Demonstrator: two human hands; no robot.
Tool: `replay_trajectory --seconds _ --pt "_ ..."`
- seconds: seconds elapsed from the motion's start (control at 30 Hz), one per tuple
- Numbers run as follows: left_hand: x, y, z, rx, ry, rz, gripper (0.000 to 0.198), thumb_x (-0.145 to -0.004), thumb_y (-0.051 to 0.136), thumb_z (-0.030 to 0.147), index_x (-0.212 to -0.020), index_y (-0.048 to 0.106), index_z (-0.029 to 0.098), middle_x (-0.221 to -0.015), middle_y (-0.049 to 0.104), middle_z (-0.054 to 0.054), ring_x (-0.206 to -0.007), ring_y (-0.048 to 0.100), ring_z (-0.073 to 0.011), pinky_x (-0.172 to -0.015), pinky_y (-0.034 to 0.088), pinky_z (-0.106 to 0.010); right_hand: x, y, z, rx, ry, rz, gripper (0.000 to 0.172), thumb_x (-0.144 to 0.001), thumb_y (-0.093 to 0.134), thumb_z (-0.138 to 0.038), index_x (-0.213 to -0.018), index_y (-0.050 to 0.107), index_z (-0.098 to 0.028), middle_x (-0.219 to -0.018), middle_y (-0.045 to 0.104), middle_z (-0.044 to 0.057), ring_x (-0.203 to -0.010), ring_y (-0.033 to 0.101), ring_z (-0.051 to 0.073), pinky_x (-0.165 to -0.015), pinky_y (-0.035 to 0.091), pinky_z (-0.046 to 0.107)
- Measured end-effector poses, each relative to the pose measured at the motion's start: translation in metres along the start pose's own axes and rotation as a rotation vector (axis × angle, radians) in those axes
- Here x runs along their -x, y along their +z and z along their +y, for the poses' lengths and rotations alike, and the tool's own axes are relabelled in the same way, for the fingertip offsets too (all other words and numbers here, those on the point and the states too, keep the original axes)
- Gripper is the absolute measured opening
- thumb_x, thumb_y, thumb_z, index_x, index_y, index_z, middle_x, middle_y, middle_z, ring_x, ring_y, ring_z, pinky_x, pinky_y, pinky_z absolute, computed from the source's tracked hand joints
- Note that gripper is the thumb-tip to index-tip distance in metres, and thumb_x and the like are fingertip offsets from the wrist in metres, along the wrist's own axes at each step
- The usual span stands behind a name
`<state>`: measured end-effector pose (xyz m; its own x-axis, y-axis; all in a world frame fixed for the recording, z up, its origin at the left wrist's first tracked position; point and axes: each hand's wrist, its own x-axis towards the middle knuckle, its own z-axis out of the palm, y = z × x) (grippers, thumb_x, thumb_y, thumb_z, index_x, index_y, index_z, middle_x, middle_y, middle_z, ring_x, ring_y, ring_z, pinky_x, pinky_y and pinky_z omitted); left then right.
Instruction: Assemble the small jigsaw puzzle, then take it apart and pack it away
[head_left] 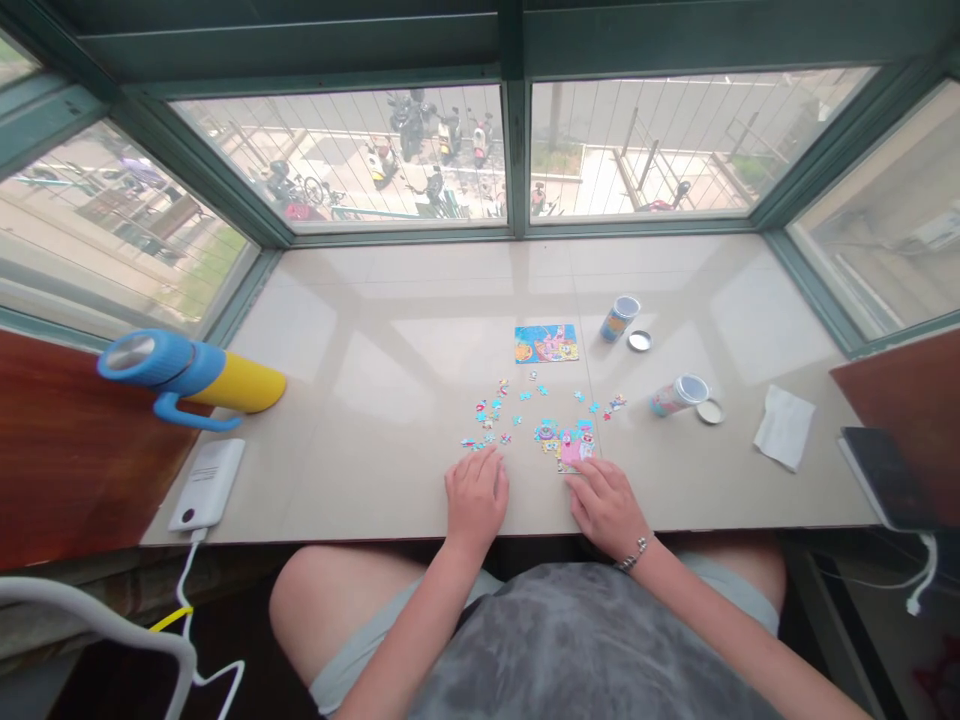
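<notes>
Right hand (606, 508) lies below the picture card (546, 344), its fingertips (574, 480) on the pink puzzle pieces (576, 450); whether they pinch, I cannot tell; left hand (476, 497) rests open, fingers together, holding nothing, just beside the loose pieces (487, 412), also below the card; those lie spread flat, within easy reach of both hands.

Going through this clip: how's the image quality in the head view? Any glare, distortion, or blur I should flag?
In the head view, window daylight casts pale reflections across the glossy tiled window ledge; wide-angle distortion bows the green window frame outward; the small jigsaw pieces look soft, their printed detail too small to make out.
</notes>
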<state>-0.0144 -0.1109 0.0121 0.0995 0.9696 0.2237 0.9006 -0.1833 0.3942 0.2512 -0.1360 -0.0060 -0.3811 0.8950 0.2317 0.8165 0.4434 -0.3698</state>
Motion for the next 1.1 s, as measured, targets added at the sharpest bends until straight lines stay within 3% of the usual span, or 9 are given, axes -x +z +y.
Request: replay_trajectory --seconds 0.27,0.47,0.63,0.87,1.1 --pt "-0.037 -0.006 -0.031 -0.098 -0.015 -0.098 0.026 -0.102 0.049 0.029 -0.119 0.069 0.028 -0.119 0.07 -0.01 -0.108 0.061 -0.029 -0.087 0.046 -0.044 0.0 -0.002 -0.001 0.007 0.02 -0.009 0.03 -0.094 0.056 -0.02 -0.119 0.069 -0.027 -0.136 0.062 0.008 -0.132 0.051 0.03 -0.114 0.04 0.051" --pt "-0.044 -0.01 -0.041 -0.034 0.04 -0.242 0.015 -0.099 0.056 0.029 -0.096 0.07 0.025 -0.104 0.071 -0.007 -0.1 0.061 -0.0253 -0.087 0.046 -0.039 0.0 0.0 0.0 -0.006 0.016 0.035 0.026 -0.093 0.057 -0.018 -0.115 0.069 -0.025 -0.132 0.063 0.009 -0.128 0.052 0.029 -0.112 0.041 0.05" --pt "-0.056 -0.017 -0.049 0.02 0.054 -0.37 0.023 -0.096 0.061 0.03 -0.117 0.069 0.026 -0.102 0.072 -0.006 -0.101 0.061 -0.0239 -0.092 0.045 -0.036 0.0 0.0 0.0 -0.016 0.026 0.059 0.023 -0.092 0.059 -0.017 -0.112 0.068 -0.024 -0.129 0.063 0.01 -0.126 0.052 0.03 -0.109 0.042 0.05" --pt "-0.076 -0.022 -0.049 0.069 0.043 -0.478 0.01 -0.09 0.064 0.025 -0.097 0.071 0.023 -0.097 0.07 -0.006 -0.095 0.062 -0.0231 -0.085 0.045 -0.034 -0.001 -0.003 -0.001 -0.018 0.024 0.078 0.021 -0.091 0.06 -0.018 -0.11 0.069 -0.025 -0.127 0.064 0.009 -0.125 0.054 0.029 -0.107 0.043 0.048" --pt "-0.076 -0.029 -0.037 0.33 -0.063 -0.52 0.007 -0.083 0.063 0.028 -0.08 0.064 0.022 -0.087 0.068 -0.002 -0.082 0.062 -0.0185 -0.075 0.047 -0.03 0.001 -0.001 0.001 -0.012 0.039 0.066 0.02 -0.092 0.06 -0.018 -0.109 0.068 -0.024 -0.127 0.064 0.01 -0.125 0.053 0.03 -0.108 0.042 0.049"
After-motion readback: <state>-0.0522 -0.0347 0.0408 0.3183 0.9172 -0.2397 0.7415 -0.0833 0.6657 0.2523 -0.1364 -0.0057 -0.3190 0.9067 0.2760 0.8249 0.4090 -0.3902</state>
